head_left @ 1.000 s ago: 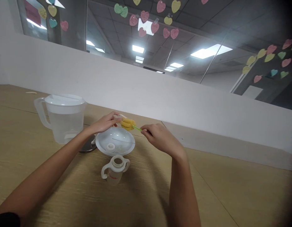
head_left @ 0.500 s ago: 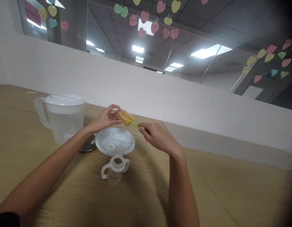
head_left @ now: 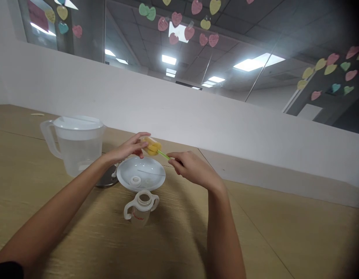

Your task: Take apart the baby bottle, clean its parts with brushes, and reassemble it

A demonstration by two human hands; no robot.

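Note:
My left hand (head_left: 129, 148) holds a small clear cover (head_left: 146, 140) between thumb and fingers above the bowl. Inside the cover sits the yellow sponge head of a bottle brush (head_left: 153, 148). My right hand (head_left: 192, 166) pinches the brush's thin green handle from the other side. Below them, a white bowl (head_left: 158, 170) contains a white ring-shaped cap (head_left: 135, 181) and a clear piece that I cannot make out. In front of the bowl stands an open two-handled baby bottle (head_left: 140, 211), upright, with red print on its side.
Left of the bowl stands a translucent pitcher (head_left: 79, 149) with a lid and a handle. A dark round disc (head_left: 106, 179) lies between the pitcher and the bowl, partly behind my left arm. A white wall (head_left: 173, 112) borders the wooden table (head_left: 278, 232) at the back.
My left hand has turned, its thumb now across the clear cover. The cover and sponge head have shifted slightly left and tilted. My right hand still grips the green handle.

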